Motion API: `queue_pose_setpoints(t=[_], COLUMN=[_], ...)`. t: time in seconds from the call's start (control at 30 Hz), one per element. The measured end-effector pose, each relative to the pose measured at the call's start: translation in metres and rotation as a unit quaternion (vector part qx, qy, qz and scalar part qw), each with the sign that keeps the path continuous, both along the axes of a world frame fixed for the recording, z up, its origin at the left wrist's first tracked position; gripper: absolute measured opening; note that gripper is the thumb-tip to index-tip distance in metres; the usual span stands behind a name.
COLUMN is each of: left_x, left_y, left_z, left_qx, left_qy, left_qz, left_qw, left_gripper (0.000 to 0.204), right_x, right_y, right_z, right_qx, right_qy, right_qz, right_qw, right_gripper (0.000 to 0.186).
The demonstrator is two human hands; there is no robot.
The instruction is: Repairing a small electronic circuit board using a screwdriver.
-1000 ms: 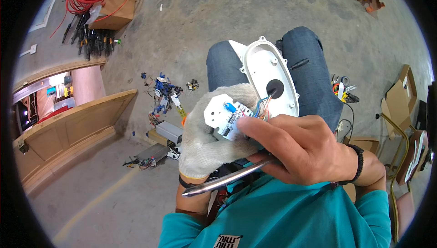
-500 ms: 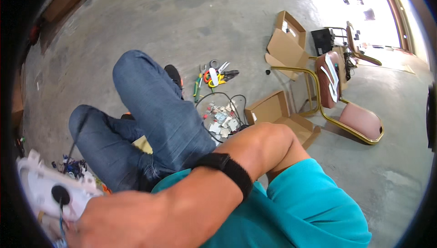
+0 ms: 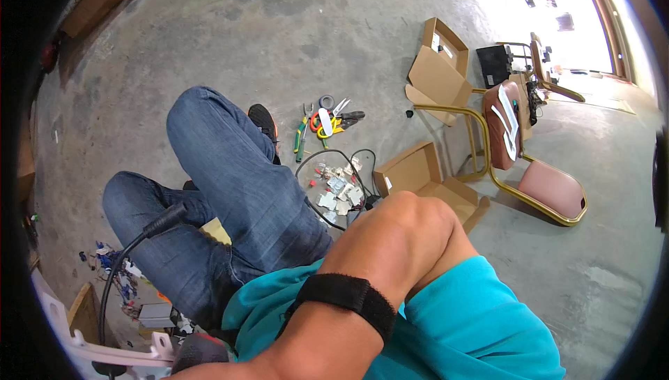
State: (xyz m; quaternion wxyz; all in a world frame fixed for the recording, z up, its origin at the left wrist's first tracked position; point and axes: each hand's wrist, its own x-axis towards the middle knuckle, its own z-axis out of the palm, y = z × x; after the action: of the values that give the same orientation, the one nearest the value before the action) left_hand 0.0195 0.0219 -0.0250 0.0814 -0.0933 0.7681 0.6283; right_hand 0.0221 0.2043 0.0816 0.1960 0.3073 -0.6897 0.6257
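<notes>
My right forearm, with a black strap round it, reaches across my lap to the lower left. Its hand is cut off by the lower edge, so its fingers and anything in them are hidden. Beside the wrist lies part of a white plastic housing [image 3: 132, 353], with a frame-like rim. From it a black cable [image 3: 108, 296] rises and ends in a thick black plug [image 3: 166, 219] over my left thigh. A dark rounded thing [image 3: 201, 352] sits between housing and forearm; its kind is unclear. My left hand is out of view.
On the floor ahead lie pliers [image 3: 302, 132], scissors [image 3: 322, 127], a tape roll [image 3: 326, 102] and a heap of small white and grey pieces [image 3: 340, 192]. Open cardboard boxes [image 3: 411, 171] and a tipped chair [image 3: 554, 188] are at right. Small coloured parts [image 3: 115, 268] and a grey box [image 3: 158, 315] lie at left.
My right hand has moved down out of the picture. The white housing has dropped lower and turned, and the black cable's plug end now shows over my thigh.
</notes>
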Motion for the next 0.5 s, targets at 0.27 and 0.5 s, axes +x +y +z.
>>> queue_pose_setpoints(t=[0.27,0.5], left_x=[0.002,0.0021], left_y=[-0.0018,-0.0024], left_z=[-0.0024,-0.0041], left_qx=[-0.005,-0.004], left_qy=[0.004,0.008], left_qz=[0.01,0.014], left_qw=[1.0,1.0], left_gripper=[0.077,0.077], right_x=[0.0068,0.0018], right_y=[0.0099,0.004], right_z=[-0.0034,-0.008], right_qx=[0.006,-0.073], right_qy=[-0.007,-0.029], right_qz=[-0.01,0.027], right_qw=[1.0,0.997], right_gripper=[0.027,0.027])
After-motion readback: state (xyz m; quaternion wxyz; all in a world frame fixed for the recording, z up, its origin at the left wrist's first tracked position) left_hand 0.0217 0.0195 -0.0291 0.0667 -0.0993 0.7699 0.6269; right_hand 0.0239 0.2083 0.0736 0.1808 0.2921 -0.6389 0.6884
